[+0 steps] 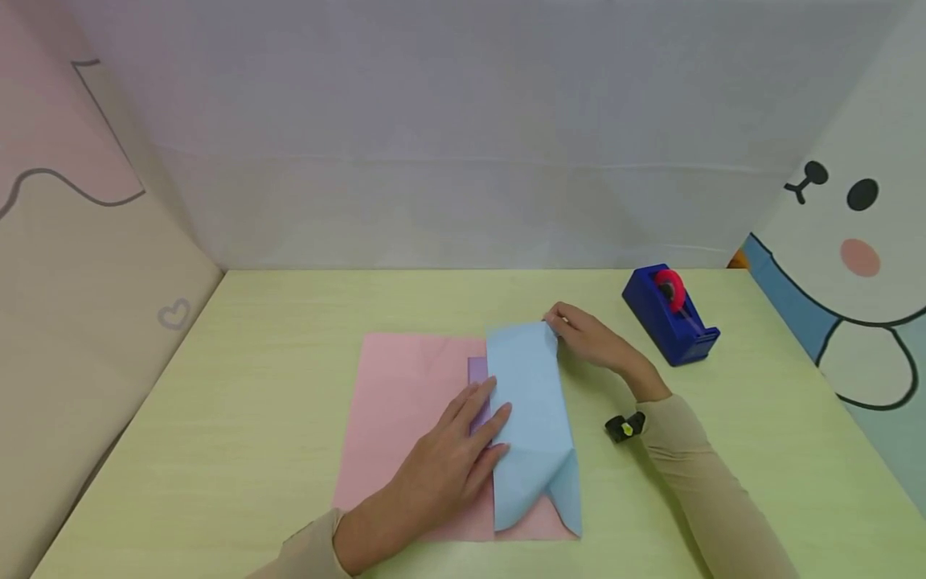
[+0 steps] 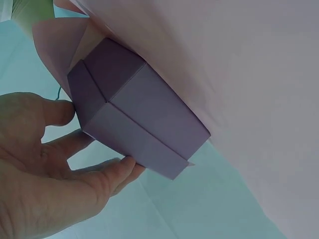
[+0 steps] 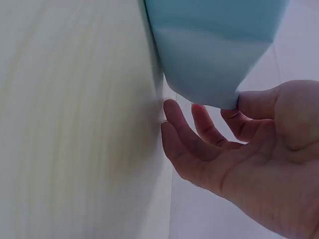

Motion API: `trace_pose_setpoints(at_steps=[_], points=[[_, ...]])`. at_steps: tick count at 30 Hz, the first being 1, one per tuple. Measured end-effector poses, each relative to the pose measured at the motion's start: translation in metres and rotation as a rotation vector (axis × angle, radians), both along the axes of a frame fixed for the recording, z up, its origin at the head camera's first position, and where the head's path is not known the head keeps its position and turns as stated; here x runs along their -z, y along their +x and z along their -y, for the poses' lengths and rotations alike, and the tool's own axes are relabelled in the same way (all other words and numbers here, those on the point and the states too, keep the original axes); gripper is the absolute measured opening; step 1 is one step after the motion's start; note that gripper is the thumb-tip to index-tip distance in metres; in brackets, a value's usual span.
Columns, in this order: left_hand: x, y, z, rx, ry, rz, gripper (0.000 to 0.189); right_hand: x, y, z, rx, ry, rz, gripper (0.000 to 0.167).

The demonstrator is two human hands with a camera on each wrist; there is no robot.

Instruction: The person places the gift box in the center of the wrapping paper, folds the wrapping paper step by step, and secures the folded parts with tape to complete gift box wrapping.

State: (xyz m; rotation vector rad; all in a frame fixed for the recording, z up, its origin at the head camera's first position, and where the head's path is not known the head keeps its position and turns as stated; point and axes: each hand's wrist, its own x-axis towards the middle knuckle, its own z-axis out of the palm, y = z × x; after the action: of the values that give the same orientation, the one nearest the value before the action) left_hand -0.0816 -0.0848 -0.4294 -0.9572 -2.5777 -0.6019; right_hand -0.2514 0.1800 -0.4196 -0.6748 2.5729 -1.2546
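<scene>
A large sheet of paper [image 1: 405, 402], pink on one side, lies on the table. Its right part is folded over as a blue flap [image 1: 528, 394], with the lower end creased and lifting. Beneath the flap's left edge shows a purple box [image 1: 476, 370]; the left wrist view gives its seamed end and side. My left hand [image 1: 448, 458] rests along that edge, fingers extended, the tips touching the box and flap. At the flap's far right corner my right hand [image 1: 589, 338] pinches the paper between thumb and index finger, its other fingers loosely bent below.
A blue tape dispenser [image 1: 669, 314] with a red roll stands at the back right of the table. Beside my right wrist sits a small black wrist camera [image 1: 624, 427]. Printed walls [image 1: 854, 265] border the table at both sides, with a plain one behind.
</scene>
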Motion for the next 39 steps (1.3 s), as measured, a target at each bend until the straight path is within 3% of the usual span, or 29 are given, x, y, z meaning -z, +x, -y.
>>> trace_pose_setpoints(at_steps=[8, 13, 23, 31, 39], points=[[0.0, -0.001, -0.001, 0.008, -0.046, -0.033, 0.042, 0.0, 0.007, -0.002, 0.055, -0.024, 0.001, 0.029], [0.001, -0.002, -0.001, 0.017, -0.045, -0.072, 0.041, -0.005, 0.021, 0.0, 0.043, 0.039, -0.134, 0.031], [0.001, -0.002, 0.0, 0.016, -0.061, -0.079, 0.042, -0.019, 0.064, 0.013, -0.124, 0.049, -0.395, 0.023], [0.001, -0.002, 0.0, 0.027, -0.042, -0.076, 0.042, -0.022, 0.097, 0.009, -0.256, 0.125, -0.448, 0.028], [0.0, -0.001, 0.002, 0.023, -0.021, -0.056, 0.042, -0.028, 0.11, 0.008, -0.282, 0.172, -0.449, 0.037]])
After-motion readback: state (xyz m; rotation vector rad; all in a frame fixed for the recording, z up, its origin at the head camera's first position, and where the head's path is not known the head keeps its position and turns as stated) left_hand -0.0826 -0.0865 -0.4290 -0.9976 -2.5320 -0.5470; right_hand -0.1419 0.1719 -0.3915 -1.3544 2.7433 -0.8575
